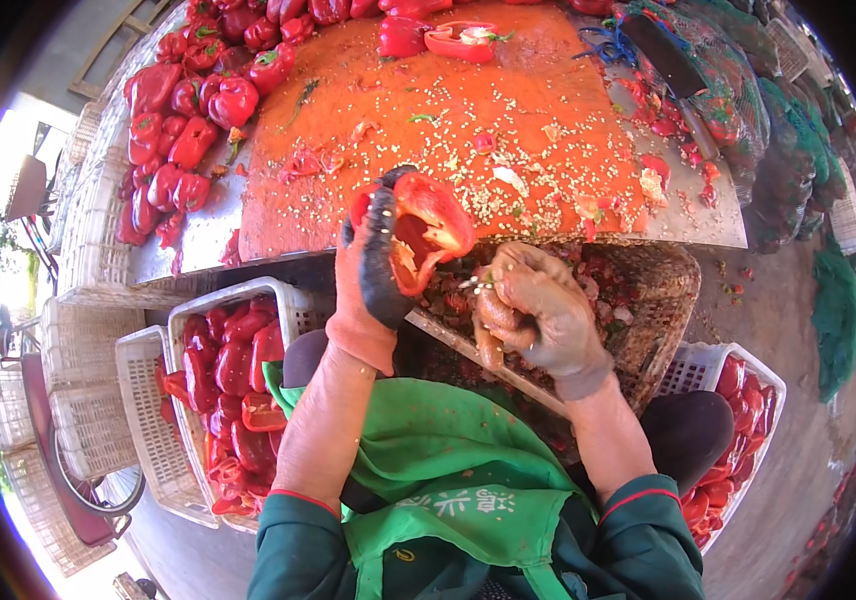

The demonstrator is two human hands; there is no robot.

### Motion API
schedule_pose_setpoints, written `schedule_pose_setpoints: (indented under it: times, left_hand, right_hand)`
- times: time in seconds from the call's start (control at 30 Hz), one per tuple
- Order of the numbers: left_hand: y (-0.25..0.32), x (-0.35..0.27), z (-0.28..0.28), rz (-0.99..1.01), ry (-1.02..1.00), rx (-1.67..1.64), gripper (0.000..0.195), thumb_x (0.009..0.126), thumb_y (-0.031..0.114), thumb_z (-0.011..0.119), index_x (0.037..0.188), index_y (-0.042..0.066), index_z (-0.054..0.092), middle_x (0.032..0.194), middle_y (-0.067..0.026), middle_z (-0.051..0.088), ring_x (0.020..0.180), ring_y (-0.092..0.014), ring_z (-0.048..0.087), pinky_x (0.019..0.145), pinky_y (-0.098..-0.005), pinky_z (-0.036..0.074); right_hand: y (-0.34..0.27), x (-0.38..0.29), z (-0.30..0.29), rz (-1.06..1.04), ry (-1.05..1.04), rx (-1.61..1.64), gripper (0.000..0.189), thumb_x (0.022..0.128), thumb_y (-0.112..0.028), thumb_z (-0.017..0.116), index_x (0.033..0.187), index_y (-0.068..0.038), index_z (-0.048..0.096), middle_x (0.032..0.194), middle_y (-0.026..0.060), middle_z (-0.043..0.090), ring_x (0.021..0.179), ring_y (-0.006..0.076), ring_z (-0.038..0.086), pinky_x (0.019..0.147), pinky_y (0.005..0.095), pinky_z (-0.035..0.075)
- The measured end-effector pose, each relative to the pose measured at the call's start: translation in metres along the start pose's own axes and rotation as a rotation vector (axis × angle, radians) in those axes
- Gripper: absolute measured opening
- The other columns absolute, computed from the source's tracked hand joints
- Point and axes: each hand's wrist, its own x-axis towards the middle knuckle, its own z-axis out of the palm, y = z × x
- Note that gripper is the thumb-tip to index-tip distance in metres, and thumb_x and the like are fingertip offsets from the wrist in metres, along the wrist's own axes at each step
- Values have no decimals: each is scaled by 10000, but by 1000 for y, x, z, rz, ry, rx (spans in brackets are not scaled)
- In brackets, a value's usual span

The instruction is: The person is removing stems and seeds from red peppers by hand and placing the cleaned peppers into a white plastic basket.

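Observation:
My left hand, in an orange glove with a black coated palm, grips a red bell pepper. That pepper is cut open, and its hollow inside with pale ribs faces right. Just to its right, my right hand wears a stained, wet-looking glove and has its fingers curled. Pale seeds and a small bit cling near its thumb; whether anything is inside the fist is hidden. Below the right hand stands a dirty crate holding pepper scraps. Seeds and scraps litter the orange board in front of me.
Whole red peppers are heaped at the board's left. A cleaver lies at the right, by filled green mesh bags. White crates of peppers stand by my left and right knees. A halved pepper lies at the back.

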Motion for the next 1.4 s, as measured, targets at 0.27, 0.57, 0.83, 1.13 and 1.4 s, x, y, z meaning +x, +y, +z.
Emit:
schedule_pose_setpoints:
  times: [0.27, 0.57, 0.83, 1.13, 1.4]
  left_hand:
    - [-1, 3, 3, -181, -117, -425, 426, 1001, 411, 481, 1268, 82, 524, 1232, -100, 598, 1139, -260, 587, 926, -415, 507]
    - [-7, -10, 13, 304, -67, 552, 392, 1020, 331, 485, 1192, -7, 583, 1064, -70, 637, 940, -113, 559, 875, -278, 456]
    - [24, -3, -17, 469, 210, 847, 311, 898, 308, 611, 1069, 48, 609, 939, -107, 645, 858, -255, 609, 752, -393, 498]
    - [124, -87, -244, 344, 531, 1725, 460, 850, 144, 648, 1284, 41, 537, 1146, -228, 591, 1063, -361, 579, 944, -446, 460]
    - [38, -179, -301, -110, 317, 2361, 496, 866, 252, 605, 1346, 182, 504, 1336, -186, 484, 1205, -404, 487, 1011, -582, 371]
  right_hand:
    - [0, -8, -16, -507, 292, -1381, 462, 788, -185, 763, 1190, -53, 577, 942, 185, 676, 780, 318, 671, 696, 392, 542]
    - [-5, 48, 22, -555, 154, -1412, 108, 813, -146, 615, 857, -47, 611, 749, 192, 628, 656, 396, 616, 576, 451, 489]
    - [-8, 43, 31, -539, 19, -1008, 77, 843, -64, 628, 908, -34, 601, 716, 105, 606, 597, 208, 602, 565, 318, 476]
    - [-89, 93, -85, -582, 519, -1653, 292, 851, -125, 615, 1140, -78, 621, 1045, 160, 646, 891, 290, 646, 810, 400, 536]
    - [-138, 227, -93, -562, 599, -1932, 395, 842, -109, 558, 1236, -127, 573, 1215, 152, 596, 1103, 356, 572, 920, 450, 488]
